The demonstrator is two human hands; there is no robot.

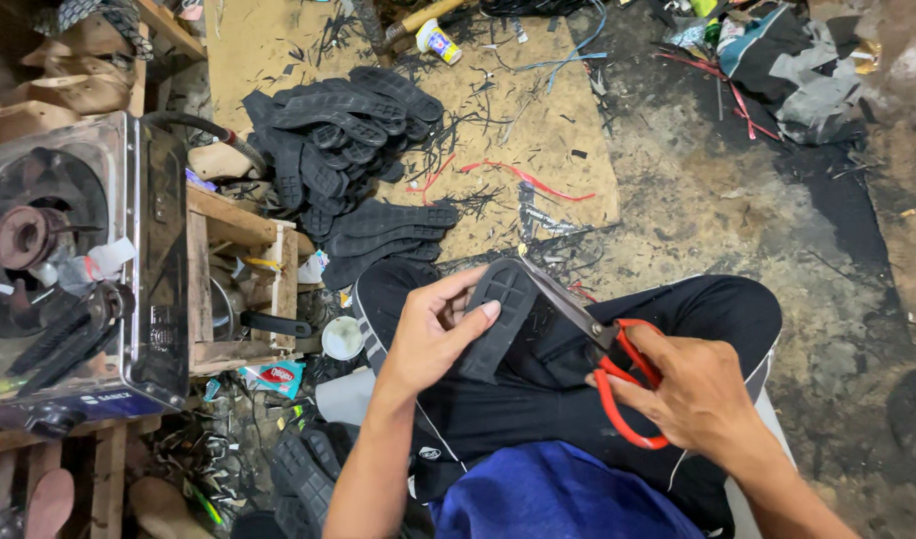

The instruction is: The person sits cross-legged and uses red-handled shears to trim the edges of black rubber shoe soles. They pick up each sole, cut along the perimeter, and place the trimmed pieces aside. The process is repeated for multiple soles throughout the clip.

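Observation:
My left hand (433, 329) grips a black rubber shoe sole (498, 314) above my lap, thumb laid across its ridged face. My right hand (692, 389) holds red-handled scissors (617, 364), whose steel blades meet the sole's upper edge near its rounded end. My legs, in black trousers (697, 309), are under both hands.
A heap of black soles (343, 140) lies on a cardboard sheet (548, 130) strewn with black and red offcuts. A small gas stove (68, 269) stands on a wooden crate (238, 289) at the left. More soles (303, 474) lie by my left knee. A glue tin (438, 42) sits far ahead.

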